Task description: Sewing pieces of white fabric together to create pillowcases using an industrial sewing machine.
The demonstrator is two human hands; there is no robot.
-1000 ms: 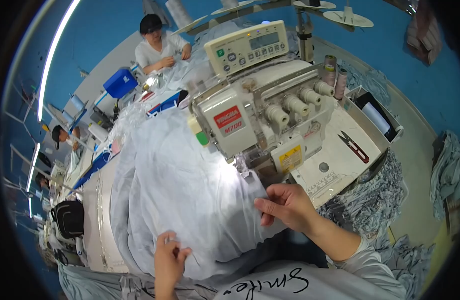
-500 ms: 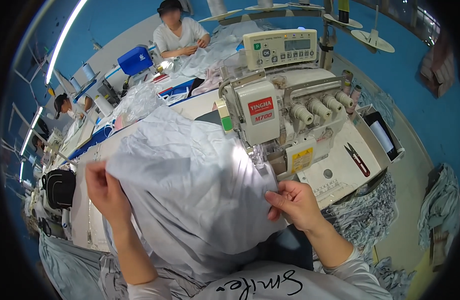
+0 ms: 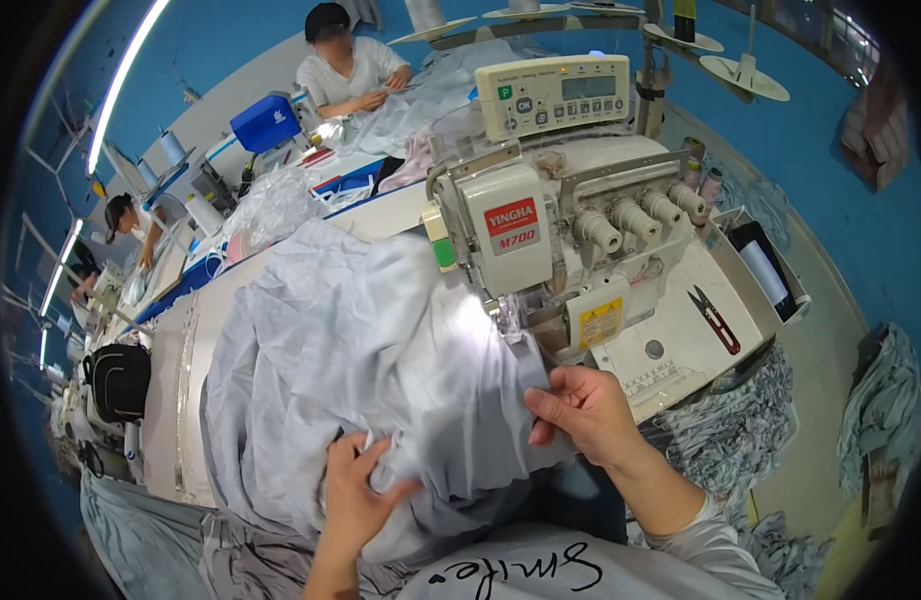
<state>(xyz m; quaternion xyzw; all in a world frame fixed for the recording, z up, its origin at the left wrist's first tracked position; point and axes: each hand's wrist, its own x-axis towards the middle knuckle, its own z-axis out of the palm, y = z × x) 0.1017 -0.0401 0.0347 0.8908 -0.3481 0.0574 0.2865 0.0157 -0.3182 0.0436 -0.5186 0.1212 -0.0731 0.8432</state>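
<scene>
A large piece of light grey fabric (image 3: 320, 330) lies bunched over the table and hangs toward my lap. Its right edge runs under the lit needle area of a white overlock sewing machine (image 3: 580, 240). With thumb and fingers, my right hand (image 3: 585, 415) pinches that edge just in front of the machine's presser foot. My left hand (image 3: 365, 490) rests on the near part of the cloth, its fingers spread and slightly blurred.
Red-handled thread snips (image 3: 715, 320) lie on the machine's right bed, beside an open tray (image 3: 765, 265). Patterned fabric (image 3: 730, 425) is heaped below it. A black bag (image 3: 118, 380) stands at the left. Across the table, a person (image 3: 350, 65) handles pale cloth.
My left hand has let go of the raised cloth at the left and moved right and nearer, onto the fabric. The cloth has dropped into folds. My right hand keeps its pinch.
</scene>
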